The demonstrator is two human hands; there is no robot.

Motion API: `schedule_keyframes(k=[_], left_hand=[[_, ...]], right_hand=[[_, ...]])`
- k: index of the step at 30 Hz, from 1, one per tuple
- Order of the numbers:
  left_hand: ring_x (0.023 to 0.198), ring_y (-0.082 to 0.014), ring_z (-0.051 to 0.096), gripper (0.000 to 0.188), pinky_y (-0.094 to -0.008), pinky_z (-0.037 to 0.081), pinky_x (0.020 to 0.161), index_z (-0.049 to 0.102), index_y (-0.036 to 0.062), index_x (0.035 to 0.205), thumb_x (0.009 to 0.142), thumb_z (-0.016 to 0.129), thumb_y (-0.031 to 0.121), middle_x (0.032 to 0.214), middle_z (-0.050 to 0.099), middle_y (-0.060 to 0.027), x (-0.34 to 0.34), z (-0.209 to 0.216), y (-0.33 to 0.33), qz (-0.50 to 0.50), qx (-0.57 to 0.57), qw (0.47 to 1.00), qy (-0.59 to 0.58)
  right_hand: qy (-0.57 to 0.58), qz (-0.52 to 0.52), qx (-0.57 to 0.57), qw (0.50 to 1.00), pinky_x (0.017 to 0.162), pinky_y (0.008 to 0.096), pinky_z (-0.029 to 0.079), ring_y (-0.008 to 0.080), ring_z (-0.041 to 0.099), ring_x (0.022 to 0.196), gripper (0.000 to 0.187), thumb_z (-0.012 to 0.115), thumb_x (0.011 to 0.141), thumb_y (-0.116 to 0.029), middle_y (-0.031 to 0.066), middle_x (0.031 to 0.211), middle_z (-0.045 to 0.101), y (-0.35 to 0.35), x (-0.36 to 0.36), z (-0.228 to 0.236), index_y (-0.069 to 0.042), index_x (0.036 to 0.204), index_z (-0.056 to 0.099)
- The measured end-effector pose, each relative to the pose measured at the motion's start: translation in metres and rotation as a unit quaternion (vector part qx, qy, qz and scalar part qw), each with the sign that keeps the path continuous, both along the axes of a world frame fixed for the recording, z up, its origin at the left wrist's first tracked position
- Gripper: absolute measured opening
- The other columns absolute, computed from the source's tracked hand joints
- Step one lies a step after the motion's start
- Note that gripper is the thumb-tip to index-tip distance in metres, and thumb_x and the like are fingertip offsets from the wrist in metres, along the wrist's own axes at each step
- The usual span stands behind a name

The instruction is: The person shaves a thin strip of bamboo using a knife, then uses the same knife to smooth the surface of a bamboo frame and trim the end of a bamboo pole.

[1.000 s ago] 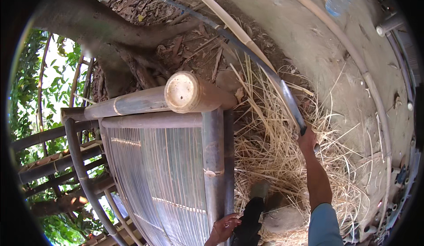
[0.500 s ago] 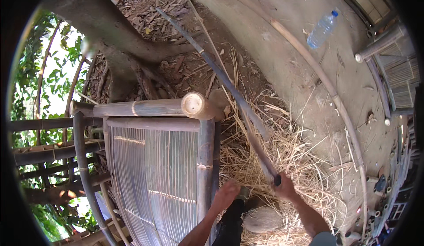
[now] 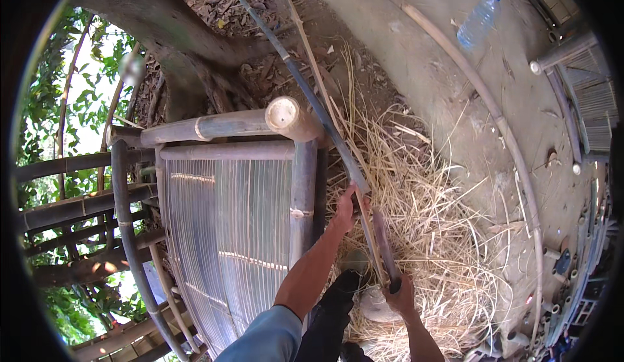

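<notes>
At the pale straw's edge, our left hand grips the dark bamboo strip (light, springy, we'd guess; edges maybe sharp); our right hand clasps the knife. Best hold: strip's flat faces.

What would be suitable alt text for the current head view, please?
A person's left hand holds a long dark bamboo strip and the right hand grips a long-bladed knife, over scattered pale strips. A slatted bamboo frame stands at left; a clear bottle lies at upper right.
</notes>
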State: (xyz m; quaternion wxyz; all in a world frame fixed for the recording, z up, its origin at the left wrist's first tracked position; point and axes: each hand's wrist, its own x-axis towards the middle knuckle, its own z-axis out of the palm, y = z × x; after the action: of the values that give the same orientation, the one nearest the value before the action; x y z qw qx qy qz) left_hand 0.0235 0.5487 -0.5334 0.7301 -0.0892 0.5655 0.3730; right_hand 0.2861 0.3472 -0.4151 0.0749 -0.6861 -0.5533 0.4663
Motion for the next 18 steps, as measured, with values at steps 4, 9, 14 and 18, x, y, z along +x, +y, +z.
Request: schedule_keyframes(k=[4, 9, 14, 18], left_hand=[[0.083, -0.0208, 0.064, 0.042, -0.0437, 0.052, 0.081, 0.063, 0.0116, 0.113, 0.092, 0.074, 0.046, 0.091, 0.064, -0.0035, 0.017, 0.022, -0.015, 0.032, -0.023, 0.999, 0.036], [0.076, -0.0171, 0.066, 0.033, -0.039, 0.056, 0.061, 0.067, 0.0087, 0.102, 0.082, 0.088, 0.025, 0.089, 0.068, -0.0042, 0.052, 0.046, -0.04, 0.024, 0.012, 0.996, 0.091], [0.072, -0.0162, 0.065, 0.036, -0.0387, 0.056, 0.061, 0.068, 0.005, 0.106, 0.085, 0.086, 0.028, 0.085, 0.069, -0.0036, 0.06, 0.064, -0.055, -0.014, 0.042, 0.997, 0.07], [0.11, -0.0283, 0.059, 0.062, -0.0496, 0.049, 0.091, 0.054, 0.0053, 0.136, 0.086, 0.081, 0.029, 0.119, 0.06, -0.0144, 0.053, 0.094, -0.03, -0.26, 0.11, 0.873, 0.397]], right_hand=[[0.034, -0.043, -0.04, 0.998, 0.065, 0.0397, 0.051, 0.0254, 0.061, 0.068, 0.055, 0.089, 0.073, -0.022, 0.01, 0.077, 0.062, -0.011, 0.005, 0.008, -0.004, 0.109, 0.052], [0.013, -0.116, -0.074, 0.99, 0.059, 0.036, 0.047, 0.0184, 0.054, 0.062, 0.057, 0.095, 0.069, -0.037, 0.0051, 0.07, 0.057, -0.022, 0.024, 0.017, -0.002, 0.094, 0.057], [-0.063, -0.128, -0.113, 0.983, 0.056, 0.0327, 0.045, 0.0137, 0.051, 0.058, 0.054, 0.095, 0.068, -0.035, 0.001, 0.067, 0.054, -0.031, 0.048, 0.024, -0.004, 0.087, 0.056], [-0.05, -0.14, -0.128, 0.981, 0.057, 0.0356, 0.046, 0.0157, 0.053, 0.061, 0.051, 0.094, 0.069, -0.032, 0.0036, 0.068, 0.055, -0.042, 0.047, 0.03, -0.004, 0.085, 0.054]])
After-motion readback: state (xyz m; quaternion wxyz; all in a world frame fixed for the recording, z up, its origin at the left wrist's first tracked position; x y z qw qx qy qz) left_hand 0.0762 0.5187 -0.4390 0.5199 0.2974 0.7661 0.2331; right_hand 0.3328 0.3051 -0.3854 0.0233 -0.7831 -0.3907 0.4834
